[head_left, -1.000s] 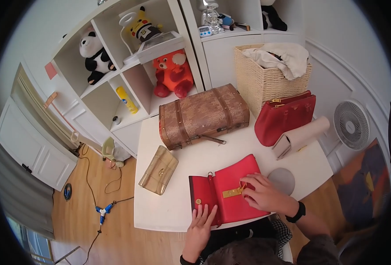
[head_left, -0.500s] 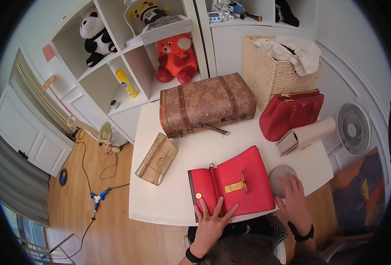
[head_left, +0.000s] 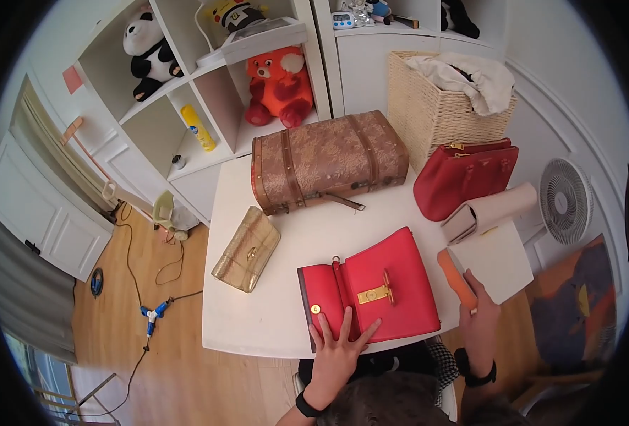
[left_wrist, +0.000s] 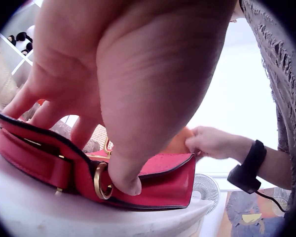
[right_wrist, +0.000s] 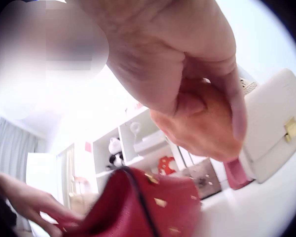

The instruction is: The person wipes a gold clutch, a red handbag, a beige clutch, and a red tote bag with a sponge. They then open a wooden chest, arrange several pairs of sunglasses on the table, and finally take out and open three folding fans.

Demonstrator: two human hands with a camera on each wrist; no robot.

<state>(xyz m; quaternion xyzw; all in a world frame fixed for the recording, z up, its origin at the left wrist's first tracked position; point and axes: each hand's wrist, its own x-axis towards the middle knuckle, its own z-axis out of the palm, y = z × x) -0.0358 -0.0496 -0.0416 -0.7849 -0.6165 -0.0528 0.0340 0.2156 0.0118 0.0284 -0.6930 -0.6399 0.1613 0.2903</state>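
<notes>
A red handbag lies on the white table with its flap folded out to the left and its gold clasp showing. My left hand rests on the bag's near edge with fingers spread. In the left wrist view its thumb is beside a gold ring on the bag. To the right of the bag, my right hand pinches a round orange pad, tilted on edge. The right wrist view shows the thumb and fingers curled round this soft, crinkled pad.
Left of the red bag lies a gold clutch. Behind stands a brown trunk; a dark red handbag and a cream bag are at the right. A wicker basket and a fan stand beyond.
The right hand left the clasp, moved right to the grey disc on the table and picked it up; its orange side now shows. My left hand shifted slightly right, fingers spread wider.
</notes>
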